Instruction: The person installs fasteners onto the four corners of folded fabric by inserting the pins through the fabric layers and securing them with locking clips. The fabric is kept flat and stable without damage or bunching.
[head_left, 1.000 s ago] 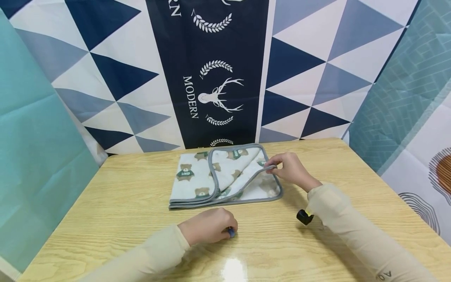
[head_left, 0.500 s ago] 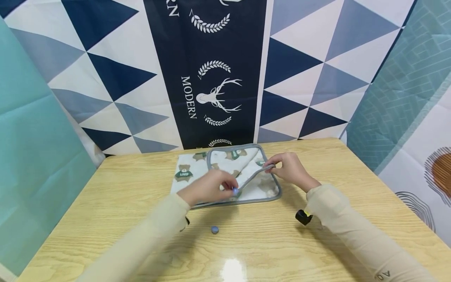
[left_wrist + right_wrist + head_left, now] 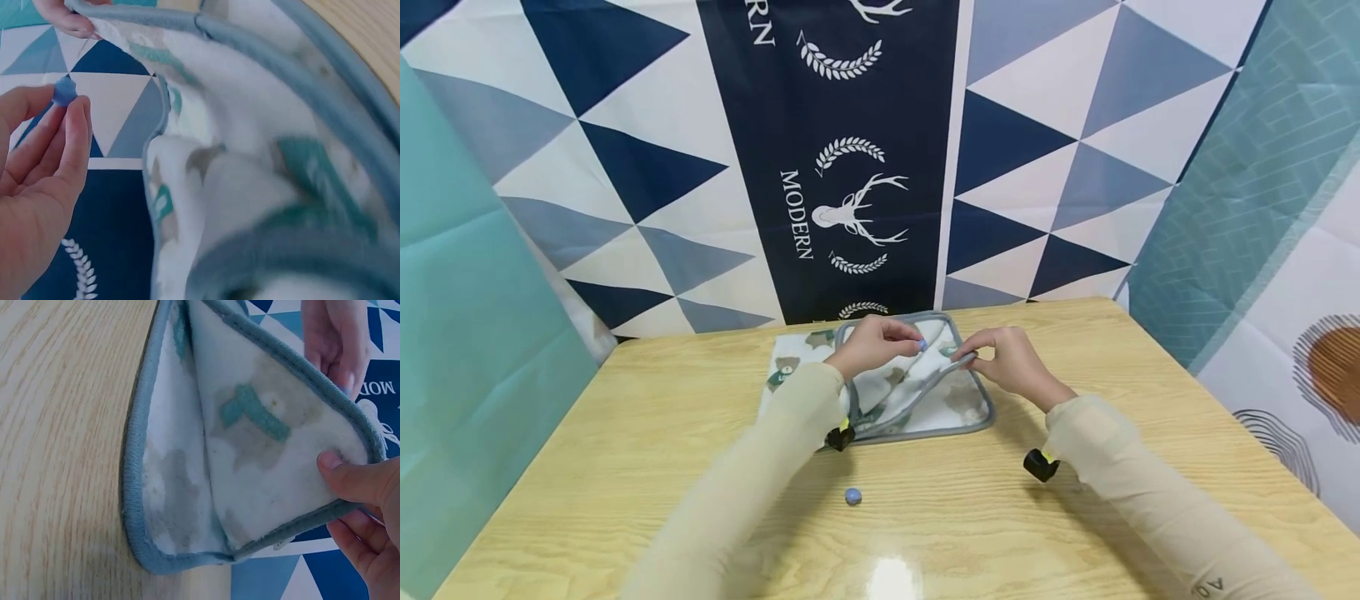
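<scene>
Long sleeves on both arms. Left sleeve (image 3: pixel 752 467) and right sleeve (image 3: pixel 1150 492) are pale cream, plain cloth, with cuffs that end at the wrist; soft creases run along the right one. Dark lettering (image 3: pixel 1210 587) sits far up the right forearm: an A reads clearly, the rest is hard to make out. A small black block (image 3: pixel 840 438) hangs under the left cuff, yellow patch at its top; a similar black block, also marked yellow, under the right. Left hand (image 3: pixel 880 343) and right hand (image 3: pixel 1011 362) are bare.

Blanket (image 3: pixel 269 481): matt, fuzzy cloth; edging (image 3: pixel 134 487): ribbed fabric. Tabletop (image 3: pixel 625 467): wood-grained, smooth, glossy.
</scene>
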`<action>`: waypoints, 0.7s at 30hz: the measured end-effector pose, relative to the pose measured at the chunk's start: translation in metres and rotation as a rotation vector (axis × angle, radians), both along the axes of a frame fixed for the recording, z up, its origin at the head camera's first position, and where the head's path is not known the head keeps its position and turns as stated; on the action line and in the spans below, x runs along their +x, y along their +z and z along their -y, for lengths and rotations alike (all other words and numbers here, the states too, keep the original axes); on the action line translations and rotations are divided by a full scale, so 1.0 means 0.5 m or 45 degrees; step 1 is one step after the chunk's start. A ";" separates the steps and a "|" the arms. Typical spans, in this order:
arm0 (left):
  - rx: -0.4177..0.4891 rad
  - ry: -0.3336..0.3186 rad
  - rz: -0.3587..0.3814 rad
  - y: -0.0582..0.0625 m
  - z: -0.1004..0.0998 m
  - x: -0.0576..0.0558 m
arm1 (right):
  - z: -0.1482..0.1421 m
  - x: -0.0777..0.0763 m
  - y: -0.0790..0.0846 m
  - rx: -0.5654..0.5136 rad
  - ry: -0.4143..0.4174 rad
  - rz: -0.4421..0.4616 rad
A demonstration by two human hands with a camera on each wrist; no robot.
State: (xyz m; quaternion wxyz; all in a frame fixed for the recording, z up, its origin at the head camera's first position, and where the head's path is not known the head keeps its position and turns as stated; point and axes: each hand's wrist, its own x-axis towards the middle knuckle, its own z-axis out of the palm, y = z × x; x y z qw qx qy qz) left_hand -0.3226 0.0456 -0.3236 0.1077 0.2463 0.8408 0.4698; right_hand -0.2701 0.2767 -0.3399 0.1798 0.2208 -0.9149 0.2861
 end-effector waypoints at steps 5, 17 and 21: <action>0.180 0.084 0.267 -0.016 -0.033 -0.016 | 0.002 0.000 0.000 -0.010 0.013 -0.006; 0.357 0.118 0.461 -0.029 -0.063 -0.013 | -0.001 -0.005 0.000 -0.001 0.051 -0.014; 0.407 0.108 0.468 -0.035 -0.063 -0.011 | 0.000 -0.006 -0.001 -0.019 0.069 0.010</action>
